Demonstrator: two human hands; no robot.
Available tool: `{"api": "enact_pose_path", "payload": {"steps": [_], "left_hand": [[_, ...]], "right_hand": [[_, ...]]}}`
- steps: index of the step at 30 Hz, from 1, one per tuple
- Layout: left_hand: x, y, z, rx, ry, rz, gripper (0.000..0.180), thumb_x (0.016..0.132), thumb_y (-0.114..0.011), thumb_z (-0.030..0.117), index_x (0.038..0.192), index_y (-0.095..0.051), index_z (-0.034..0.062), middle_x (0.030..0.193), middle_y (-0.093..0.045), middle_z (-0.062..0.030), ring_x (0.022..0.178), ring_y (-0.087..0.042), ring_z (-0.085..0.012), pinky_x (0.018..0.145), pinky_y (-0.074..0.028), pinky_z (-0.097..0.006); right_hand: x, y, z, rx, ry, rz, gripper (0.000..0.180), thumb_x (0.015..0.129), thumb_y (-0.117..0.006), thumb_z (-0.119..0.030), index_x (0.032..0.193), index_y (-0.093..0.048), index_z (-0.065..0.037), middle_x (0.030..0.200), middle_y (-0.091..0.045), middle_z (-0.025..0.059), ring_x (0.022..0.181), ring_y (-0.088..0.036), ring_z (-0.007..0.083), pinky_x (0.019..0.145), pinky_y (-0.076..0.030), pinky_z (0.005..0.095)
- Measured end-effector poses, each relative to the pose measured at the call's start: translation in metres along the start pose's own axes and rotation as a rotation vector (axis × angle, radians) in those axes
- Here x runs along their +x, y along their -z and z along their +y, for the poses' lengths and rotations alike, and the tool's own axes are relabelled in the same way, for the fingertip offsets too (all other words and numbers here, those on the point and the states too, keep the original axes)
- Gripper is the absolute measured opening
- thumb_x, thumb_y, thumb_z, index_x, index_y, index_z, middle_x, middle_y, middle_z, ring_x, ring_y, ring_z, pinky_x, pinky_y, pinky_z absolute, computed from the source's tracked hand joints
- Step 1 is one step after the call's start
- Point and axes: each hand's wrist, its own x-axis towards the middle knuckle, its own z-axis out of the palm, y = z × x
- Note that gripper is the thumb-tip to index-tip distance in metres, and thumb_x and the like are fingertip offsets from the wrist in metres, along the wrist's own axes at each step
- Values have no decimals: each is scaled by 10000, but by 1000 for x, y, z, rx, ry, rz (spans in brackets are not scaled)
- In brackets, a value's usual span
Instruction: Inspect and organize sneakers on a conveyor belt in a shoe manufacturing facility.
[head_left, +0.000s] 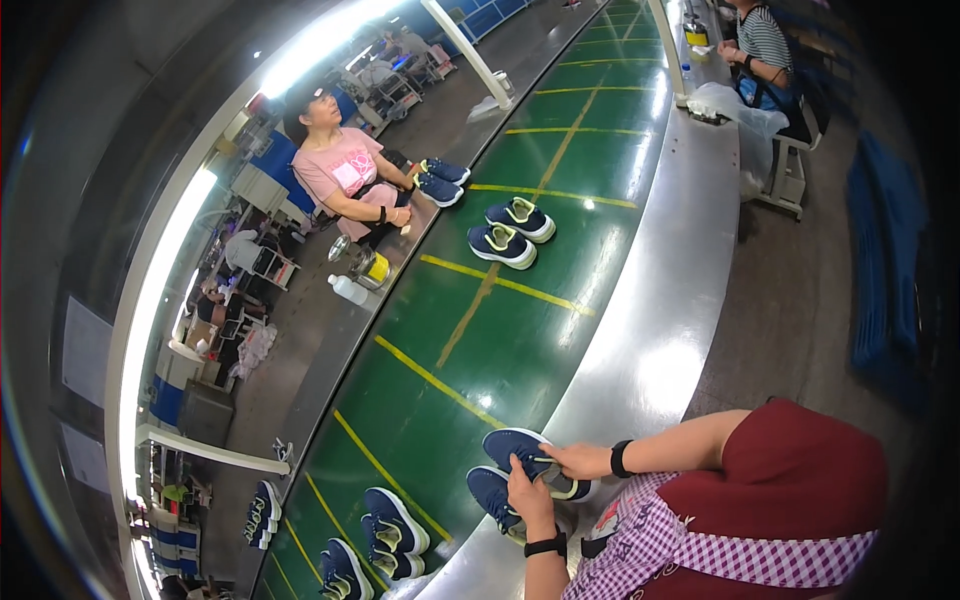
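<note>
Two navy sneakers with white soles lie side by side at the near edge of the green conveyor belt (480, 340). My left hand (530, 497), a black watch on its wrist, grips the nearer sneaker (493, 491) from above. My right hand (578, 461), with a black wristband, rests with closed fingers on the farther sneaker (516, 443), around its laces. My maroon sleeve and checked apron fill the lower right corner.
More navy sneaker pairs lie on the belt, one (510, 232) ahead and one (390, 522) at the lower left. A person in a pink shirt (340, 170) sits across the belt beside a pair (440, 182). A steel ledge (650, 330) runs along my side. A person in a striped shirt (762, 40) sits far ahead.
</note>
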Motion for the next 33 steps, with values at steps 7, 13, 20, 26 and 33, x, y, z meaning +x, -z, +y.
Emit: {"api": "enact_pose_path", "payload": {"steps": [7, 13, 20, 26, 33], "left_hand": [[-7, 14, 23, 11, 66, 125, 763, 629, -714, 33, 1311, -374, -13, 1352, -348, -264, 1227, -355, -431, 1030, -305, -468], [-29, 4, 13, -38, 137, 101, 674, 647, -695, 45, 1269, -446, -21, 1195, -502, -246, 1096, -489, -399, 949, -391, -442], [-22, -16, 0, -179, 248, 178, 765, 706, -611, 41, 1386, -271, -40, 1381, -339, -266, 1288, -310, -418, 1085, -253, -434], [-32, -16, 15, -356, 567, 276, 805, 758, -709, 170, 1383, -244, -32, 1312, -364, -246, 1086, -482, -351, 934, -413, -397], [-43, -13, 21, -329, 502, 326, 712, 759, -705, 111, 1348, -327, -22, 1282, -421, -205, 1069, -521, -311, 918, -424, -394]], "right_hand": [[-3, 1, -10, -102, -26, 53, 655, 773, -508, -84, 1388, -282, -59, 789, -618, 234, 709, -603, 417, 639, -469, 496], [-20, -9, -8, -129, 13, 72, 694, 757, -524, -74, 1389, -240, -32, 748, -613, 219, 670, -600, 404, 587, -457, 492], [-3, -26, 20, -155, 115, 198, 625, 845, -487, -104, 1400, -216, -8, 801, -589, 261, 718, -574, 433, 614, -455, 493], [3, -1, -13, -121, 70, 53, 601, 794, -502, -61, 1346, -271, 0, 853, -605, 251, 757, -587, 434, 657, -448, 506], [-12, -2, -15, -144, 50, -31, 622, 789, -506, -43, 1359, -260, -19, 904, -603, 260, 787, -590, 440, 696, -463, 499]]}}
